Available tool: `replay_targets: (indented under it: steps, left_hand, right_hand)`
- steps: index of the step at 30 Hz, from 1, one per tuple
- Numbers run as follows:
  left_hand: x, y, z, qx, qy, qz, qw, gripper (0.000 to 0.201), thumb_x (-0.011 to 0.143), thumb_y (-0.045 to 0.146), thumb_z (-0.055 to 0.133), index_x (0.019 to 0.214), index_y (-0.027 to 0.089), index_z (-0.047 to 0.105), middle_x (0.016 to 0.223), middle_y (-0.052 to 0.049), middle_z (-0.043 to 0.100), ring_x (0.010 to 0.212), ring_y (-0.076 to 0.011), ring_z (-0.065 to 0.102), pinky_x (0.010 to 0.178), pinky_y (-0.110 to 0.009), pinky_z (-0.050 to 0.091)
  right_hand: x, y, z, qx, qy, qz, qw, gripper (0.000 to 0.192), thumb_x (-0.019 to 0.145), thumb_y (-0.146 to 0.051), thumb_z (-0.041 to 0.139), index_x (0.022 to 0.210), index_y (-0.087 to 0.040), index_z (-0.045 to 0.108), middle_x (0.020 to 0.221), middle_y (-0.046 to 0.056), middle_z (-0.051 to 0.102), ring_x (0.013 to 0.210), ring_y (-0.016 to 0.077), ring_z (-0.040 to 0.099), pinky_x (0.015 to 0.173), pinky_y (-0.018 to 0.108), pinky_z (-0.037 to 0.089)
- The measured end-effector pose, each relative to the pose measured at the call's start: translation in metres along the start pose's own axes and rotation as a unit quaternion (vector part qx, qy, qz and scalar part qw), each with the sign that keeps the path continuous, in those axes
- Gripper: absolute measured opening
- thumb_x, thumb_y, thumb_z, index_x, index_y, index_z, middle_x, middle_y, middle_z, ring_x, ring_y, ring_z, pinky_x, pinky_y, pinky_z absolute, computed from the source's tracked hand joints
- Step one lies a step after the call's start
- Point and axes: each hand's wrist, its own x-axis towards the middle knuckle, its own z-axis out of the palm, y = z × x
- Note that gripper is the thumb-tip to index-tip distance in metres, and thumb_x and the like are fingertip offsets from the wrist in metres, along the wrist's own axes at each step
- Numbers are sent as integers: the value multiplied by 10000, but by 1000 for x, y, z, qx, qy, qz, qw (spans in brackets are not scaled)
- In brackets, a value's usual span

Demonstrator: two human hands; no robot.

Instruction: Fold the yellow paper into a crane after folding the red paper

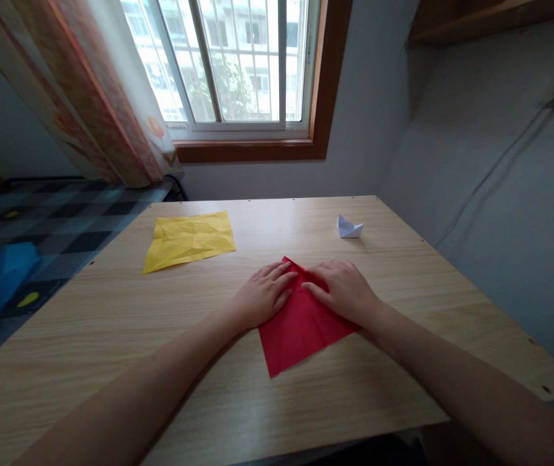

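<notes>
A sheet of red paper (pixel 301 330) lies on the wooden table in front of me, one corner pointing toward me. Its far part is folded over, and a narrow peak shows between my hands. My left hand (pixel 267 291) rests on the paper's left side with the fingers stretched out flat. On the right side, my right hand (pixel 345 288) has its fingers bent over the far folded edge and its thumb on the upper face. The paper under both palms is hidden.
Creased yellow paper (pixel 192 236) lies at the table's back left. A small folded white paper boat (pixel 349 228) stands at the back right. Beyond the wooden table's (pixel 160 362) left edge, blue paper (pixel 2 275) sits on a checkered cloth (pixel 83 217). A wall is close on the right.
</notes>
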Motion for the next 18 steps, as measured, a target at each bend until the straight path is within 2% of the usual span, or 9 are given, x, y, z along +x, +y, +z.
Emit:
replay_targets:
  steps: [4, 18]
  left_hand:
    - [0, 2, -3, -12, 11, -2, 1000, 386, 1000, 332, 425, 1328, 174, 554, 1440, -107, 537, 1381, -250, 432, 1169, -428, 337]
    - [0, 4, -5, -17, 20, 12, 1000, 342, 987, 296, 459, 1275, 152, 574, 1394, -149, 527, 1323, -283, 472, 1133, -461, 391]
  right_hand:
    - [-1, -3, -1, 1, -11, -12, 1000, 374, 967, -475, 516, 1164, -205, 685, 1101, 99, 732, 1047, 258, 643, 909, 362, 408]
    - [-3, -7, -4, -15, -48, -35, 998, 454, 979, -526, 466, 1220, -189, 653, 1145, 109, 714, 1103, 254, 617, 955, 371, 381]
